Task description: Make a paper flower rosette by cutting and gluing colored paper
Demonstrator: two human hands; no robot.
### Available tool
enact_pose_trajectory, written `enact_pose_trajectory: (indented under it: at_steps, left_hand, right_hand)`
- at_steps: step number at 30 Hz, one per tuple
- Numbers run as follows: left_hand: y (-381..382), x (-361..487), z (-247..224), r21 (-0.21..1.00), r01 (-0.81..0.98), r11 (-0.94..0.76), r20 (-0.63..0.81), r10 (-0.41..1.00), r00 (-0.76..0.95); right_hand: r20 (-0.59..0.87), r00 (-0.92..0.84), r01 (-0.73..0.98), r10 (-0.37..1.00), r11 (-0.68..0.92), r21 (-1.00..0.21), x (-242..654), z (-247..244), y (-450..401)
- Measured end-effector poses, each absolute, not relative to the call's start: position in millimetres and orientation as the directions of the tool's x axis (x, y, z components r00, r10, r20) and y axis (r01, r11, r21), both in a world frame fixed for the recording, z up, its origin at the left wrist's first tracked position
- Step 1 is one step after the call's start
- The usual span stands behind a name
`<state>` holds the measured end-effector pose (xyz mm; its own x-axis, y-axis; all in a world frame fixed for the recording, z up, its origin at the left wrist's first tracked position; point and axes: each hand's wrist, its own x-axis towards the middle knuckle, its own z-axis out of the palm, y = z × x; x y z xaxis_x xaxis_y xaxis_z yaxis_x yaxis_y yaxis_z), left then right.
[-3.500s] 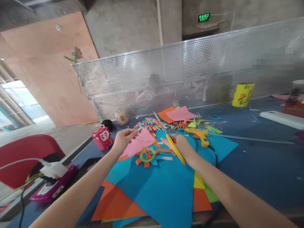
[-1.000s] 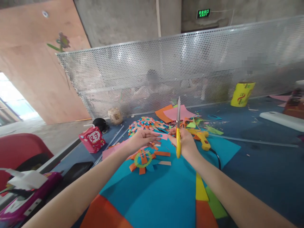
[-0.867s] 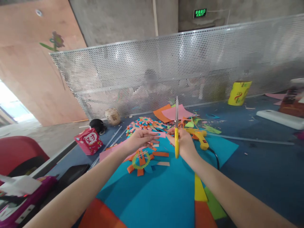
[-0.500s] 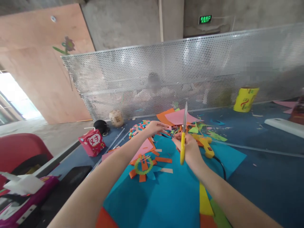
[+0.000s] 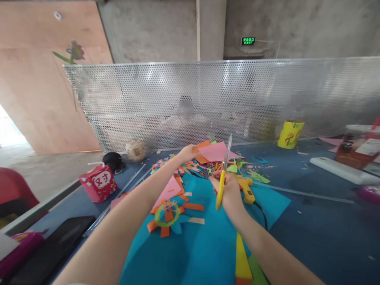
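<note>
Yellow-handled scissors (image 5: 225,170) are gripped in my right hand (image 5: 230,189), their blades pointing up and away from me. My left hand (image 5: 189,152) reaches to the left edge of an orange sheet (image 5: 202,145) at the back of the pile; its fingertips are too indistinct to show whether they grip it. A pink sheet (image 5: 216,151) overlaps that orange one. Below my hands spreads a large blue sheet (image 5: 204,245). On it lies a green toothed ring (image 5: 157,219) with orange paper loops (image 5: 164,231) and blue petal shapes (image 5: 177,225).
A yellow glue gun (image 5: 247,190) with a black cord lies right of my right hand. Paper scraps (image 5: 258,176) litter the back. A red drink carton (image 5: 99,183), a black phone-like slab (image 5: 53,249) and a yellow container (image 5: 291,134) stand around. A perforated metal screen (image 5: 142,99) closes the far side.
My left hand has moved away from the scissors, up to the orange sheet at the back. The right hand still holds the scissors. The camera view has turned slightly to the right.
</note>
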<state>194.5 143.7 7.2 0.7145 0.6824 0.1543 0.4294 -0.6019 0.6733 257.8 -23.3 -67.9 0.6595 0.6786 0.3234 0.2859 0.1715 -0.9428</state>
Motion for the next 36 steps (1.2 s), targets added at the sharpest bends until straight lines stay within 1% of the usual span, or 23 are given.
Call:
enact_pose_trajectory:
  at_steps: [2,7,10,15,19,25,30,33,36]
  left_hand:
    - [137.3,165.4,11.5,0.59,0.468,-0.657,0.18,0.673,0.717]
    - [98.6,78.8,15.2,0.403,0.508,-0.761,0.162,0.606,0.778]
    - [70.8,40.2,9.9,0.347,0.53,-0.774,0.135,0.6,0.788]
    - [33.5,13.3,-3.0,0.31,0.546,-0.778,0.09,0.595,0.798]
    - [18.3,11.8,-12.0,0.265,0.548,-0.793,0.089,0.586,0.805]
    - [18.6,16.7,-24.1,0.17,0.524,-0.835,0.099,0.543,0.834]
    - [15.0,18.0,-30.1,0.096,0.529,-0.843,0.1,0.537,0.838]
    - [9.2,15.5,-30.5,0.089,0.53,-0.843,0.119,0.538,0.835]
    - [4.1,11.3,-28.3,0.111,0.562,-0.82,0.147,0.573,0.806]
  right_hand:
    - [0.283,0.669,0.232,0.688,0.169,-0.958,257.5,-64.1,-24.5]
    - [0.164,0.686,0.095,0.709,0.136,-0.986,256.5,-50.4,-30.3]
    - [0.112,0.699,0.046,0.707,0.112,-0.993,257.3,-44.8,-33.9]
    - [0.064,0.693,0.016,0.718,0.073,-0.997,257.4,-43.3,-36.7]
    - [0.079,0.662,0.055,0.746,0.056,-0.997,251.8,-49.5,-36.5]
    - [0.167,0.61,0.163,0.775,0.083,-0.983,247.5,-59.8,-34.1]
    - [0.221,0.588,0.218,0.778,0.112,-0.97,246.8,-64.1,-34.6]
    - [0.244,0.573,0.241,0.783,0.123,-0.963,244.9,-65.8,-36.1]
    - [0.252,0.552,0.263,0.795,0.121,-0.957,242.7,-66.4,-37.7]
